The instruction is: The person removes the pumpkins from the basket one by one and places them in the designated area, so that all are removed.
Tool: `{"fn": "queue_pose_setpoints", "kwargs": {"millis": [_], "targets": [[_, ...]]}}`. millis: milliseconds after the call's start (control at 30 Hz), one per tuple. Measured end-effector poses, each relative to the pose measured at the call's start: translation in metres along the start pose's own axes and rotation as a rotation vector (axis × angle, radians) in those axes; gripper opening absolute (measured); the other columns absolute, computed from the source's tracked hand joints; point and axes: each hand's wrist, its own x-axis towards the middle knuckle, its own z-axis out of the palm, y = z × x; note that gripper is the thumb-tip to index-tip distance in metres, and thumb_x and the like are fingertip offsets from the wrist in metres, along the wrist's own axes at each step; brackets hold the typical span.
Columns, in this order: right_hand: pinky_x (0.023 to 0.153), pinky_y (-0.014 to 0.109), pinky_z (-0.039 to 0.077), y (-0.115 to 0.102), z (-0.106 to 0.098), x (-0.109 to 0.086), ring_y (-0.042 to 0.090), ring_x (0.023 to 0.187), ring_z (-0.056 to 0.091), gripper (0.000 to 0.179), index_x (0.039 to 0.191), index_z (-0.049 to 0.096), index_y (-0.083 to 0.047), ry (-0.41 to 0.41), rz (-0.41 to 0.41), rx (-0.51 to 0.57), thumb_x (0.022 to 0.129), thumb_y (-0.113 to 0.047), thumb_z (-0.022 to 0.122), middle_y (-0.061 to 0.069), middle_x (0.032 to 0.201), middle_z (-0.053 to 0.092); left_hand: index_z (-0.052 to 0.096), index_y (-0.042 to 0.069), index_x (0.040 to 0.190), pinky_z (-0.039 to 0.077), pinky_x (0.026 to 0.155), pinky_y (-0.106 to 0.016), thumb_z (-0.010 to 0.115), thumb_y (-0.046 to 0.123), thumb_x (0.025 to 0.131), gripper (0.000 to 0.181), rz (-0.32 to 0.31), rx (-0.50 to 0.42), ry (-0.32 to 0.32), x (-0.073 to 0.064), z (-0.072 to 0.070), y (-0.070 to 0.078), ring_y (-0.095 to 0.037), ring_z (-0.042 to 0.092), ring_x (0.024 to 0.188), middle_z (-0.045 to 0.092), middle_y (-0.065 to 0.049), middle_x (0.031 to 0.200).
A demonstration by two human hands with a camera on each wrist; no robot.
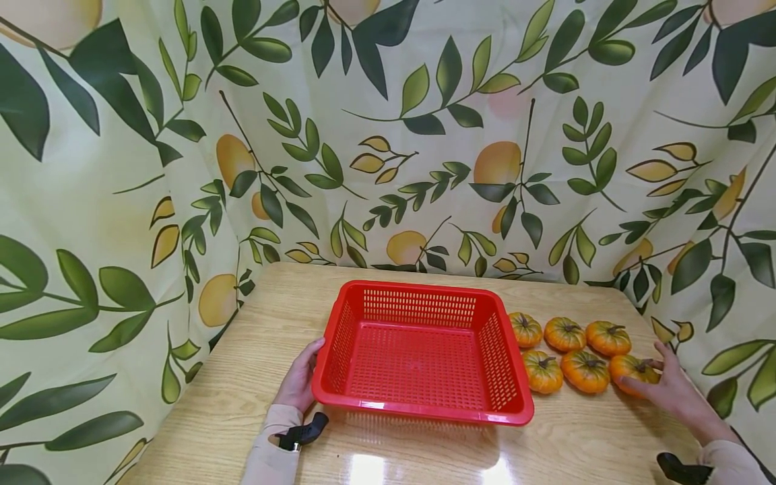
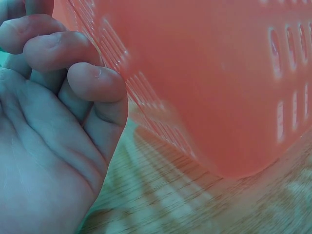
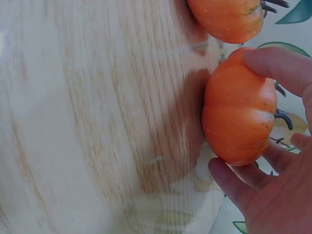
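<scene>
A red plastic basket point(image 1: 418, 412) with slotted walls sits on the wooden table, its inside bare. At its left end my left hand point(image 1: 301, 377) holds the rim; in the left wrist view the fingers point(image 2: 95, 83) curl against the slotted wall. Far to the right, my right hand point(image 1: 669, 384) grips a small orange pumpkin point(image 1: 630, 372) at the front right of a group. In the right wrist view the thumb point(image 3: 278, 66) lies on one side of that pumpkin point(image 3: 239, 109) and the fingers on the other, its dark stem toward the palm.
Several more pumpkins point(image 1: 585, 371) stand in two rows between the basket and my right hand, the nearest ones close against the basket's right side. A leaf-and-fruit patterned cloth point(image 1: 388, 168) hangs behind and beside the wooden table point(image 1: 388, 458).
</scene>
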Motion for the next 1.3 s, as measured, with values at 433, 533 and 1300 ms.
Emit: {"fn": "queue_pose_setpoints", "kwargs": {"millis": [433,533,1300], "targets": [[0.108,0.08,0.016,0.004,0.004,-0.003,0.07,0.129,0.017,0.115,0.149,-0.026,0.013,0.035,-0.03,0.029,0.098,-0.038,0.064,0.057,0.141,0.012,0.065,0.024,0.108,0.058,0.088,-0.024,0.05,0.038,0.105,0.021,-0.006,0.0,-0.002,0.0,0.002,-0.001,-0.007,0.069,0.096,0.073,0.008,0.102],[0.108,0.08,0.016,0.003,0.004,-0.005,0.069,0.128,0.018,0.114,0.148,-0.025,0.014,0.035,-0.035,0.019,0.098,-0.036,0.065,0.057,0.14,0.012,0.065,0.023,0.108,0.058,0.088,-0.025,0.05,0.038,0.105,0.021,-0.009,0.0,0.003,0.0,0.003,-0.001,-0.007,0.069,0.096,0.073,0.008,0.103],[0.105,0.082,0.018,-0.023,-0.018,-0.011,0.073,0.132,0.009,0.107,0.147,-0.029,0.012,0.135,-0.056,0.088,0.103,-0.037,0.054,0.056,0.146,-0.007,0.067,0.026,0.108,0.058,0.087,-0.023,0.048,0.04,0.106,0.024,0.004,-0.01,-0.048,-0.001,0.0,0.0,-0.005,0.069,0.095,0.073,0.01,0.101]]}}
